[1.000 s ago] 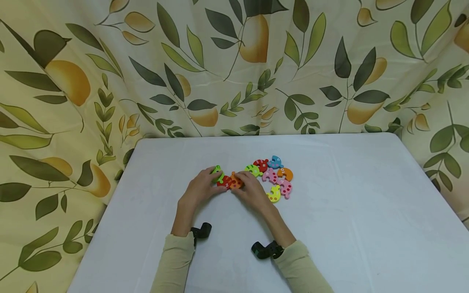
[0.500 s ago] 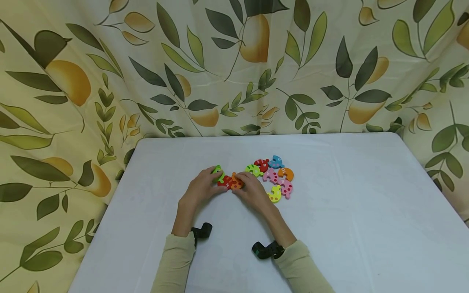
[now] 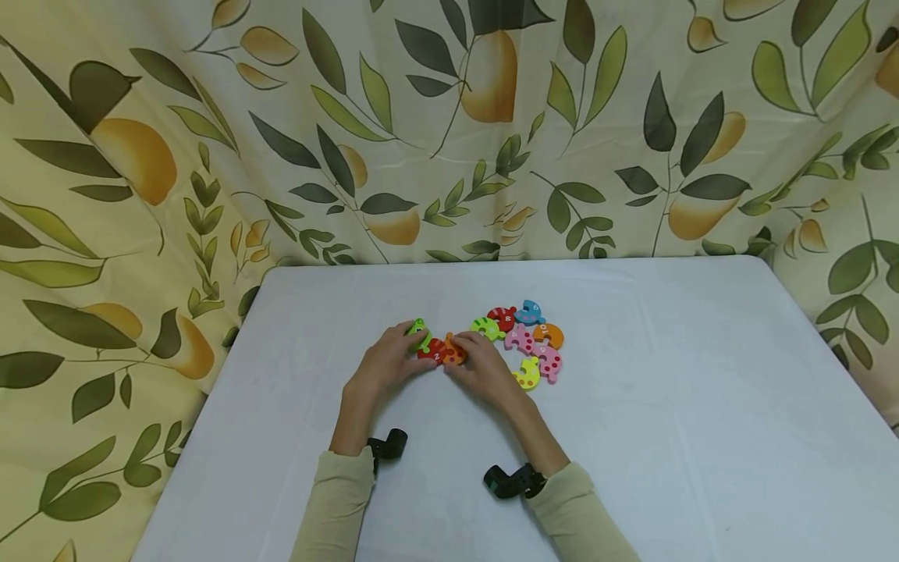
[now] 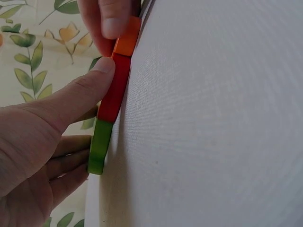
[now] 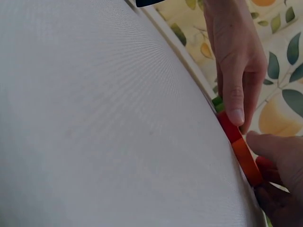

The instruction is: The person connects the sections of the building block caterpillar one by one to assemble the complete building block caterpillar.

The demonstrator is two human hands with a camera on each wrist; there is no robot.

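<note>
Three joined puzzle pieces lie flat on the table: a green one with an eye (image 3: 419,329), a red one numbered 2 (image 3: 431,351) and an orange one with spots (image 3: 454,351). My left hand (image 3: 382,361) grips the green and red pieces, its thumb against the red edge and its fingers behind. The orange piece (image 5: 246,161) is pinched between the thumb and fingers of my right hand (image 3: 485,371). Something red (image 5: 267,168) shows behind the right fingers in the right wrist view; what it is, I cannot tell.
Right of the hands lies a cluster of several numbered puzzle pieces, among them a blue one (image 3: 530,313), a striped green one (image 3: 486,328), a pink one (image 3: 518,338) and a yellow one (image 3: 527,373). A leaf-patterned curtain (image 3: 449,179) hangs behind the white table (image 3: 674,437).
</note>
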